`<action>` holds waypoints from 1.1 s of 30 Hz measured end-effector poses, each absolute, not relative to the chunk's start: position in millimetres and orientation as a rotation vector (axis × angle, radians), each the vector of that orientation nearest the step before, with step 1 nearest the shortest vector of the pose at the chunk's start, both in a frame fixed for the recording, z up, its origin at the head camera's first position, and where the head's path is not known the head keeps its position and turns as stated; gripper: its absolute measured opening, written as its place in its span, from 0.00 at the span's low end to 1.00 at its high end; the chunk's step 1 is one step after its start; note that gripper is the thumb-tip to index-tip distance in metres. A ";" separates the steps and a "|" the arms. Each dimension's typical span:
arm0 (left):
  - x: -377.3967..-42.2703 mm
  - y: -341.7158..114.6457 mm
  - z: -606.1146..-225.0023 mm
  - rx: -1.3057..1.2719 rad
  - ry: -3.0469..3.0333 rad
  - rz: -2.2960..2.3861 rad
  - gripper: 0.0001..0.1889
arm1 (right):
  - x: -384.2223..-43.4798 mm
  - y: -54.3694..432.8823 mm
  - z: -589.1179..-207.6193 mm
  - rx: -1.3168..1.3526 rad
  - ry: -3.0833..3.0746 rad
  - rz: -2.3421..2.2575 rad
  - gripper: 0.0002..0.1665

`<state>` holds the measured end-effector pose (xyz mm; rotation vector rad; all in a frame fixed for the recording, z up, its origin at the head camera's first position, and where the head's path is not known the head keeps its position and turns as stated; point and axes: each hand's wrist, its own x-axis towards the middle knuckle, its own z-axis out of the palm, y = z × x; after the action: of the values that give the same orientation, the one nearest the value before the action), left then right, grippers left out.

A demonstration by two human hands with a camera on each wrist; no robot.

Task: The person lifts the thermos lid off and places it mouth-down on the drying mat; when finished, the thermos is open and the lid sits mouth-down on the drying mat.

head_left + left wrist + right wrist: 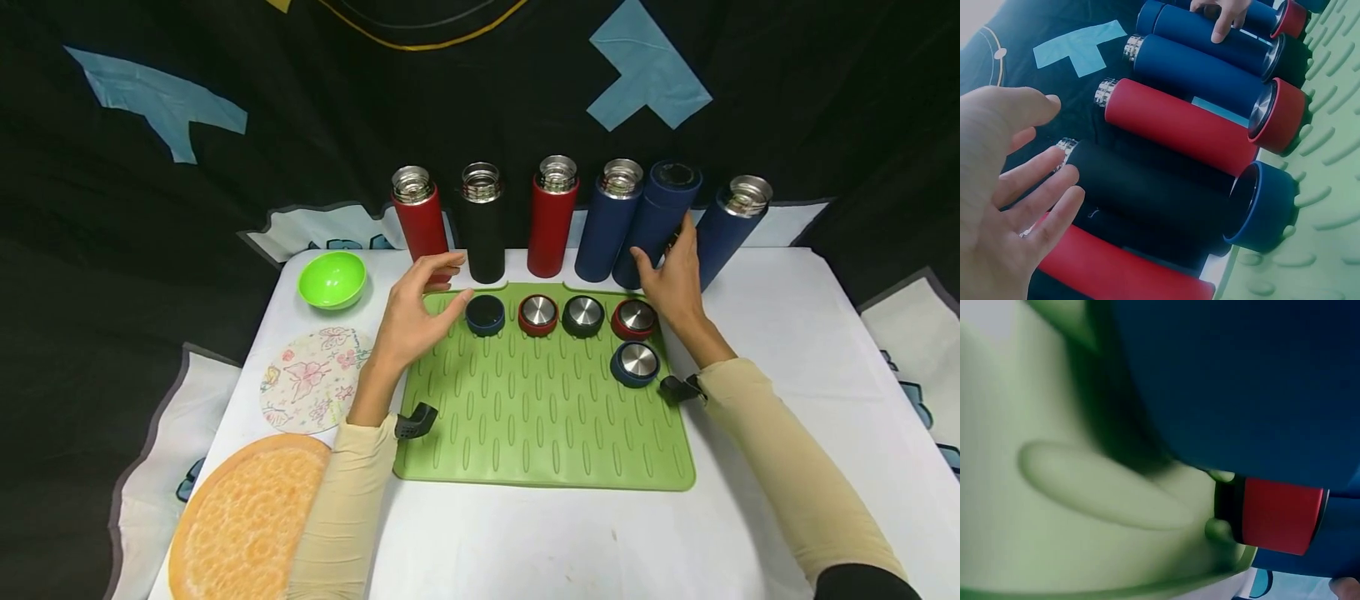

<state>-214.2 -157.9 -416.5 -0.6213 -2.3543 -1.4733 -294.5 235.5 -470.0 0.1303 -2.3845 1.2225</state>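
My right hand (675, 279) holds the lower part of a blue thermos bottle (660, 212) that has its lid on, thumb on the left and fingers on the right. Open-mouthed blue bottles stand on either side, one blue bottle (609, 225) to the left and another blue bottle (727, 233) to the right. My left hand (416, 308) hovers with nothing in it, fingers apart, near a red bottle (420, 217) and a black bottle (484, 229). Another red bottle (553, 221) stands mid-row. In the right wrist view, a blue lid (1247, 381) fills the upper right.
A green ribbed mat (540, 433) bears several lids, among them a dark blue lid (485, 315), a red lid (537, 315) and a black lid (582, 315). To the left are a green bowl (332, 281), a patterned round mat (311, 379) and a waffle-like disc (251, 517).
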 end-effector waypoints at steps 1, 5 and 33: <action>-214.0 -158.1 -415.7 -0.622 -2.346 -1.477 0.28 | -293.7 235.5 -470.1 0.134 -2.389 1.211 0.56; -213.6 -158.3 -412.9 -0.629 -2.316 -1.479 0.28 | -288.8 237.6 -470.1 0.153 -2.394 1.177 0.55; -164.7 -122.5 -362.1 -1.045 -2.017 -1.779 0.38 | -167.1 183.2 -395.0 0.882 -2.209 1.029 0.50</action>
<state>-164.7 -122.5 -362.1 -1.0454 -2.0169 -1.7787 -167.1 183.2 -395.0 0.8819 -2.2089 1.0293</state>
